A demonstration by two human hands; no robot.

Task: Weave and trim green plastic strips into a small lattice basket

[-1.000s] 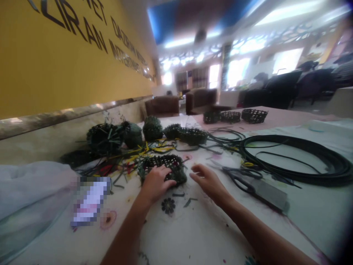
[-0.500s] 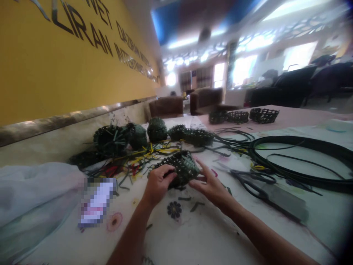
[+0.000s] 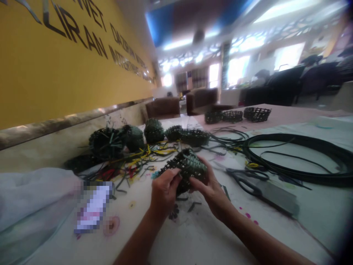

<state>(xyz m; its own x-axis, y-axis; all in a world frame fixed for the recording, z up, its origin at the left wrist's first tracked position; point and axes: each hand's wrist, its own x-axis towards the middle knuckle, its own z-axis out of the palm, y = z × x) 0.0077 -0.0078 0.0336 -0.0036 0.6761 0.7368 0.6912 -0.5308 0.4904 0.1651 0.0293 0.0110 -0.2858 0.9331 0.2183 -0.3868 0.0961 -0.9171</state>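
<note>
With our left hand (image 3: 164, 189) we pinch a dark green woven basket (image 3: 190, 162) at its near left side, thumb against fingers. Our right hand (image 3: 211, 187) clasps its right side, thumb in front. We hold the basket tilted over the floral tablecloth (image 3: 132, 228); whether it touches the cloth, we cannot tell. To our right lie dark-handled scissors (image 3: 246, 184), a grey block (image 3: 280, 198) and a large strip coil (image 3: 309, 179). Beyond, yellow scraps (image 3: 165, 151) lie scattered before more woven baskets (image 3: 154, 131).

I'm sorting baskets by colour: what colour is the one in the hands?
The held basket is dark green, paler on one side, as the head view shows.
</note>
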